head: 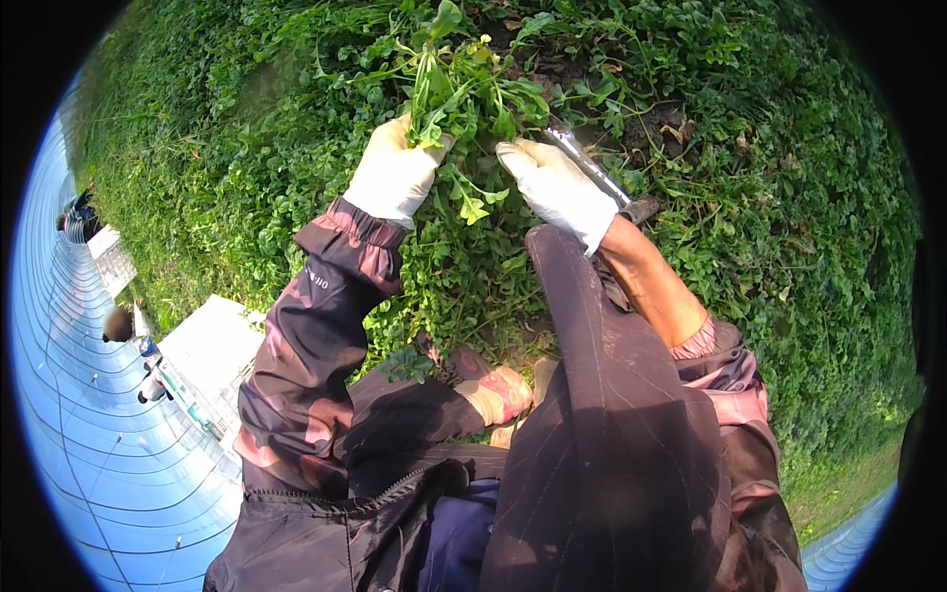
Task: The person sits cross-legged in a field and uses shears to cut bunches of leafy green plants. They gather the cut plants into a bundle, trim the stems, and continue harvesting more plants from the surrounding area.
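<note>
My left hand (392,174), in a white glove, grips a bunch of leafy greens (451,92) by its lower part. The leaves spread upward and toward the right, and a few hang below the fingers. Close by on the right is my right hand (558,185), also white-gloved, its fingers curled in. A hand tool with a narrow metal blade (588,166) and a dark handle end (640,210) lies along that hand's outer side. Its grip is partly hidden by the hand, which seems to hold it. Dense green plants (473,277) grow beneath both hands.
Bare soil (655,133) shows among the plants at upper right. My bent knee and shoe (496,392) rest low in the greenery. White crates (211,348) stand at left, with other people (118,325) near them. A ribbed blue plastic tunnel wall (96,444) curves beyond.
</note>
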### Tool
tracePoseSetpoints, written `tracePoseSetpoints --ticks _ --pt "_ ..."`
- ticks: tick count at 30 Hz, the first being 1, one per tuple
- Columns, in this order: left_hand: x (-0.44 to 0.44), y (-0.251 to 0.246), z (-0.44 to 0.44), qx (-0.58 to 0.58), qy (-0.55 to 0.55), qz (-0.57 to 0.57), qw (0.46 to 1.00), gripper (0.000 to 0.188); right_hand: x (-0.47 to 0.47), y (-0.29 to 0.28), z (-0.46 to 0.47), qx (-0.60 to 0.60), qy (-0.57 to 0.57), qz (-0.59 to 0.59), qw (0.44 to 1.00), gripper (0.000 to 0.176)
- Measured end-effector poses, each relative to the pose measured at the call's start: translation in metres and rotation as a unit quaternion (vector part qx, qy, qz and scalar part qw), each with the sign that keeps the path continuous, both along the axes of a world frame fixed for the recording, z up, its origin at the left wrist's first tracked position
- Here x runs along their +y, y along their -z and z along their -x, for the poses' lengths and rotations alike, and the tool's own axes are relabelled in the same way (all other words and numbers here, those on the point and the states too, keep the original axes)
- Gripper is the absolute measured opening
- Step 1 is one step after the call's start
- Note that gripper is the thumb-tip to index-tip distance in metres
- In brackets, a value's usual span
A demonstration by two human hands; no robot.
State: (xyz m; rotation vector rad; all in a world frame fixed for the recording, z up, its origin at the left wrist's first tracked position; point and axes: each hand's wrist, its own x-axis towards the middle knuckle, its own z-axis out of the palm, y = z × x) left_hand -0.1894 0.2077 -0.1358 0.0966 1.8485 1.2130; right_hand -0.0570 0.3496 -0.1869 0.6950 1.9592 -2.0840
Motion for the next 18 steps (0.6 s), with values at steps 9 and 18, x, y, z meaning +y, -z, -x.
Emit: tracePoseSetpoints --ticks 9,18 --pt "-0.004 -0.002 0.004 0.071 0.031 0.045 0.996 0.022 -0.005 0.016 0.003 0.002 0.031 0.005 1.0 0.055" --pt "-0.001 -0.004 -0.008 0.015 -0.004 -0.011 1.0 0.023 -0.005 0.021 0.004 0.025 -0.018 0.114 0.993 0.058"
